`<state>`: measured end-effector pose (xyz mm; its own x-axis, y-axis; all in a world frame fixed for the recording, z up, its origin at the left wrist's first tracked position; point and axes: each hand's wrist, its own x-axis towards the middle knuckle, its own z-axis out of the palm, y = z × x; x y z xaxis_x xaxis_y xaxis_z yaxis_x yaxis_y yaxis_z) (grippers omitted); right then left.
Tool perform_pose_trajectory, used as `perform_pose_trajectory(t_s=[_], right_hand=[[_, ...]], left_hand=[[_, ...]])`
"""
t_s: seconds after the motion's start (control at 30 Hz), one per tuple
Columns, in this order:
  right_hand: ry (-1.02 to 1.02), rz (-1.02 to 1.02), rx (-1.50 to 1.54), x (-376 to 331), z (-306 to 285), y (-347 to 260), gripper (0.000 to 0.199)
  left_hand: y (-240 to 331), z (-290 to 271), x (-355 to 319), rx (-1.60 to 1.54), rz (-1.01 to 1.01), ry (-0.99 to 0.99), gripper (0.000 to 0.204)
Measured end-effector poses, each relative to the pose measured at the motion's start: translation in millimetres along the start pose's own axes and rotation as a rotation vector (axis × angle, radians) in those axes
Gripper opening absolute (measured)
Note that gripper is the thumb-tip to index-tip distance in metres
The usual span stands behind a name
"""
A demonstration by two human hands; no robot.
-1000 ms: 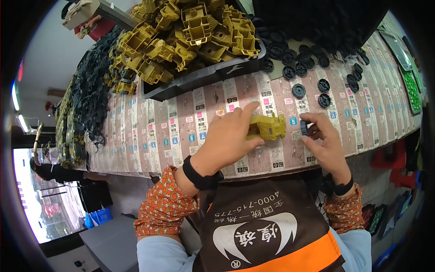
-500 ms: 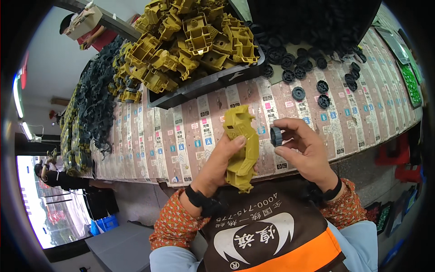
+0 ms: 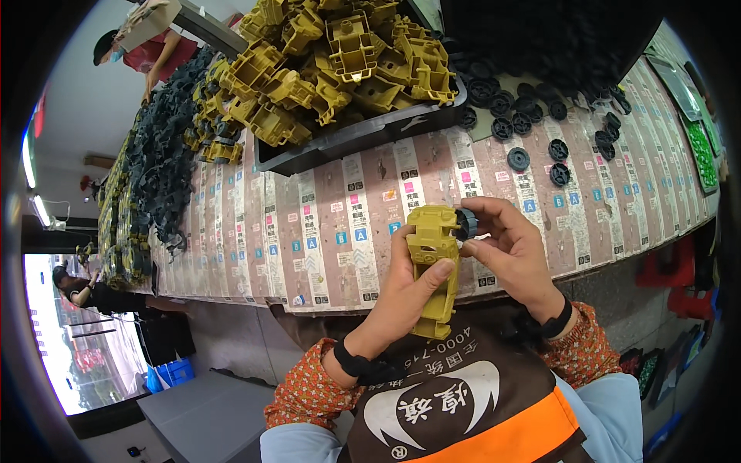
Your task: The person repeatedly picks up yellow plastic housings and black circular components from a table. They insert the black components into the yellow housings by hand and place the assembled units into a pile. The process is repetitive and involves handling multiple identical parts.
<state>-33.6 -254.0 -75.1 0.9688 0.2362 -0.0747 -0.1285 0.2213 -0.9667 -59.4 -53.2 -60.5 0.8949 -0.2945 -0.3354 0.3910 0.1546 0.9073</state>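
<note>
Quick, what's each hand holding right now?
Left hand: closed, holding a yellow plastic part.
Right hand: closed, pinching a dark wheel.

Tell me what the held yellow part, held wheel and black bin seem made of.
Yellow part: probably moulded plastic, satin, with thin, crisp edges.
Wheel: dull, dark plastic or rubber; its ribbed rim suits either.
Black bin: likely plastic, smooth, faintly shiny.

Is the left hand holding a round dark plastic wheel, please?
No, the left hand holds a yellow plastic frame; the right hand holds the wheel.

Left hand (image 3: 403,292) grips yellow plastic part (image 3: 431,224) — right hand (image 3: 511,248) holds dark wheel (image 3: 466,223) at its side.
</note>
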Motion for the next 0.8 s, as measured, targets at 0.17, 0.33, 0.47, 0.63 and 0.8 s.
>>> perform_pose_trajectory(t_s=[0.17, 0.33, 0.47, 0.63, 0.8], right_hand=[[0.001, 0.013, -0.034, -4, 3, 2, 0.054], [0.0, -0.159, -0.412, -17, 9, 0, 0.063], [-0.049, -0.196, -0.454, -23, 10, 5, 0.071], [-0.031, -0.084, -0.209, -20, 11, 2, 0.069], [-0.099, 0.065, -0.076, -34, 14, 8, 0.061]], left_hand=[[-5, 0, 1, 0.084, 0.039, 0.037, 0.065], [-9, -2, 6, 0.289, 0.052, 0.016, 0.064], [-21, -7, 8, 0.38, 0.045, 0.001, 0.065], [-20, -1, 7, 0.272, 0.045, 0.017, 0.066], [7, 19, 0, 0.299, 0.139, -0.05, 0.064]])
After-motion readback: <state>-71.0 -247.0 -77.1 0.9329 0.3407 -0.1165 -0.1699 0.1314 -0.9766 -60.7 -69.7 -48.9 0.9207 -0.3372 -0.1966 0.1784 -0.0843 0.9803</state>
